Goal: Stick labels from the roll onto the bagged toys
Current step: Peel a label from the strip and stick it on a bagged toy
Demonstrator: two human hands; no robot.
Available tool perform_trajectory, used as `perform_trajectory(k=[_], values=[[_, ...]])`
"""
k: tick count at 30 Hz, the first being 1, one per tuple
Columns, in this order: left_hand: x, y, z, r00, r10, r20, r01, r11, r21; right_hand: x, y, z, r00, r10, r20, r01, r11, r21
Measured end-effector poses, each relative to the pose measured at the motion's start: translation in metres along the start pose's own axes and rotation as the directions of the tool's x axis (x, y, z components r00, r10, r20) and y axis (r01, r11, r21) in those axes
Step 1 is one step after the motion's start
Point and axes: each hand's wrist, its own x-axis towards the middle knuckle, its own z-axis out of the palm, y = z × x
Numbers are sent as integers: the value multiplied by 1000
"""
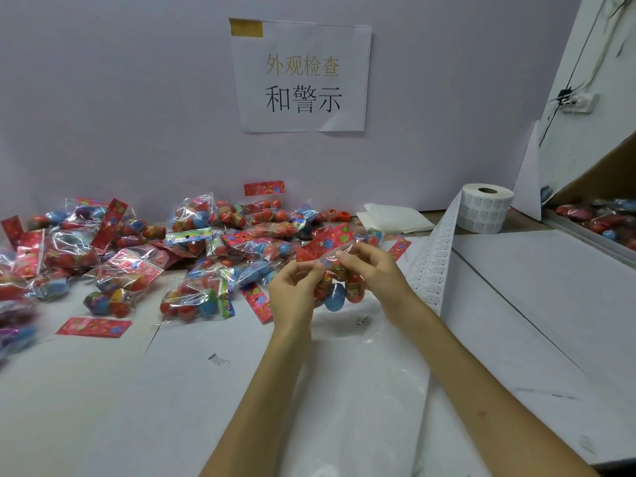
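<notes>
Nearest me, my left hand point(292, 287) and right hand point(371, 273) both pinch a crinkly clear plastic bag of red and blue egg-shaped toys point(335, 287), held just above the table. I judge I'm pressing a label on, though I can't see one. Next calls for peeling another from the white paper label strip point(437, 256) trailing off the white label roll point(485, 208) beyond.

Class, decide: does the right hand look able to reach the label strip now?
Probably yes: the label strip lies right beside the right hand, nothing between, though it grips a bagged toy.
</notes>
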Motion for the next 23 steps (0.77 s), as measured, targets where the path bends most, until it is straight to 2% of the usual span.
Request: perform_trajectory(k=[3,8,12,16,19,21,23], values=[[-1,-2,-1,1000,19,-3,-19,999,34,1,1,0,999,-26,-22,26,999,-37],[-1,-3,1,999,3,51,-6,998,56,2,2,-5,998,-6,-59,8,999,35],[-4,-2,4,994,-55,98,49,997,68,1,1,-6,996,3,-88,0,999,39],[-7,1,3,944,-207,259,193,978,77,0,0,-5,992,-27,-126,33,999,43],[-10,2,3,900,-217,377,230,973,13,1,0,-6,985,-35,-167,44,998,47],[-9,3,3,909,-198,367,217,976,-10,2,0,-7,987,-13,-159,25,997,70],[-6,3,1,927,-188,326,203,979,-12,2,0,-5,997,20,-80,-13,995,96]])
